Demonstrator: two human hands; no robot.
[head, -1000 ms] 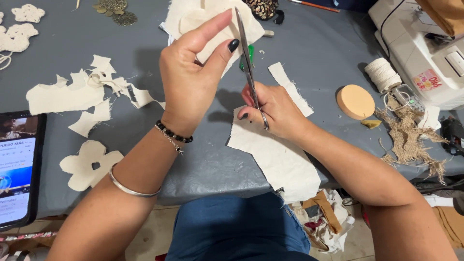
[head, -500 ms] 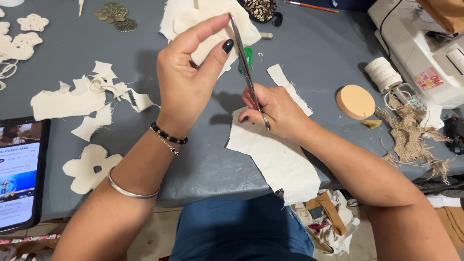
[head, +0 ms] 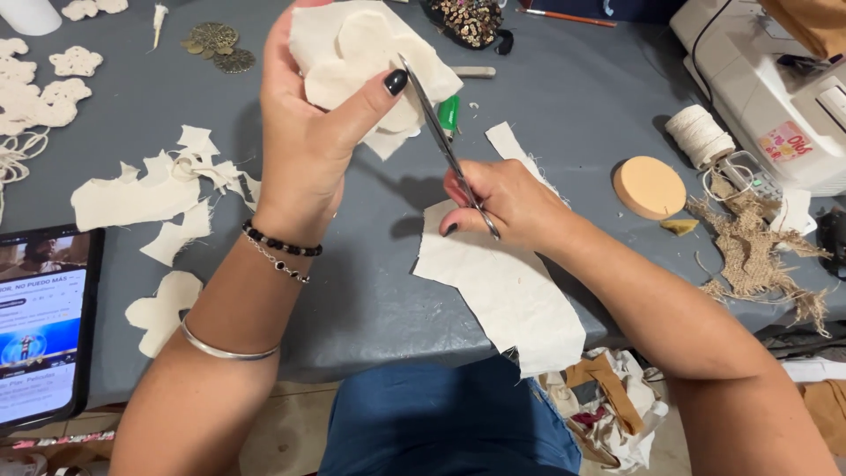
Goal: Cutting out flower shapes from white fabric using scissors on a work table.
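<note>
The cloth piece (head: 352,53) is cream, cut with rounded, petal-like lobes — held up above the grey table, pinched at its lower edge. The scissors (head: 445,145) are slim and silver, blades pointing up and to the left — their tips meet the right edge of the cloth, the handles lower down

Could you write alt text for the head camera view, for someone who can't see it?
Seen from above, a left hand holds a cream fabric piece while the right hand cuts it with scissors over a grey table. Fabric scraps, a larger cloth, a twine spool, a sewing machine and a tablet lie around.
</note>
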